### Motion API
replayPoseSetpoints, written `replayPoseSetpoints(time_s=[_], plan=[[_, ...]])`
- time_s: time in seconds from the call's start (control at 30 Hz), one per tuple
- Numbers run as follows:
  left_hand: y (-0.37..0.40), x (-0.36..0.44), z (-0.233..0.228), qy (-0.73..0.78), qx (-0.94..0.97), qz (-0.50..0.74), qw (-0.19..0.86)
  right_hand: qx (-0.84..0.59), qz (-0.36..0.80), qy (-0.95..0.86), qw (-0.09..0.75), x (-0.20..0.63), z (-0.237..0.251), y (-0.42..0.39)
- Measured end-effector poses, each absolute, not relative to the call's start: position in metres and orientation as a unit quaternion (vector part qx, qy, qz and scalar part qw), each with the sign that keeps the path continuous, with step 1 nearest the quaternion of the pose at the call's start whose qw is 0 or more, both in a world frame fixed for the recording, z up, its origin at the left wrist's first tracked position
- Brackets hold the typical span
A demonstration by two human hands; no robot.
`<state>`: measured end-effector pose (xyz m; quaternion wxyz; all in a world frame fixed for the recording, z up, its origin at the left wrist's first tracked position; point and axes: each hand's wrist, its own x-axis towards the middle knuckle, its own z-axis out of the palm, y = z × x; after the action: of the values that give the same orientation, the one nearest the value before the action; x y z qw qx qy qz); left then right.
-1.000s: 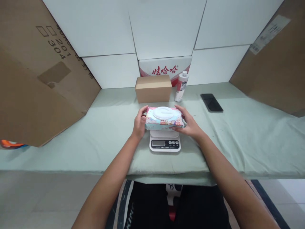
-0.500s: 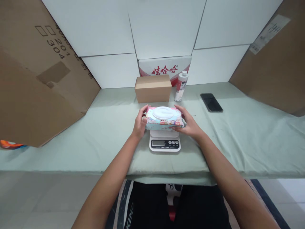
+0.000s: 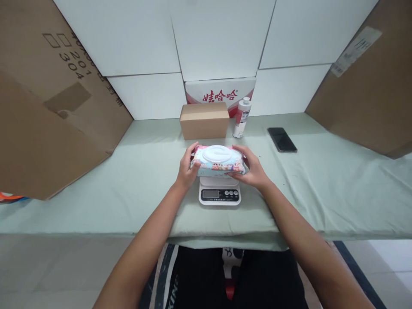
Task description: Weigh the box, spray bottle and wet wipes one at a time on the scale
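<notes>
Holding the wet-wipes pack by its two ends, our left hand and right hand are closed on it over the kitchen scale on the green tabletop. We judge it placed but not released; the display is unreadable. Against the earlier frame, only the view shifted slightly; our grip is unchanged.

I extend both forearms forward; my left hand and right hand curl inward, gripping opposite ends of the wipes pack.
</notes>
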<state>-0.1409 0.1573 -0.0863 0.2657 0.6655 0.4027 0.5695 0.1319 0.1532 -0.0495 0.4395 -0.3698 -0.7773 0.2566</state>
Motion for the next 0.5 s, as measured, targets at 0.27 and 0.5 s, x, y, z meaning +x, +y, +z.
replayPoseSetpoints(time_s=[0.27,0.5], plan=[[0.111,-0.082,-0.049,0.369,0.697,0.538,0.296,-0.4,0.222,-0.723,0.517,0.184,-0.043,0.088],[0.111,0.049,-0.033,0.396,0.677,0.475,0.399,-0.582,0.118,-0.606,0.529,0.27,-0.059,0.027]])
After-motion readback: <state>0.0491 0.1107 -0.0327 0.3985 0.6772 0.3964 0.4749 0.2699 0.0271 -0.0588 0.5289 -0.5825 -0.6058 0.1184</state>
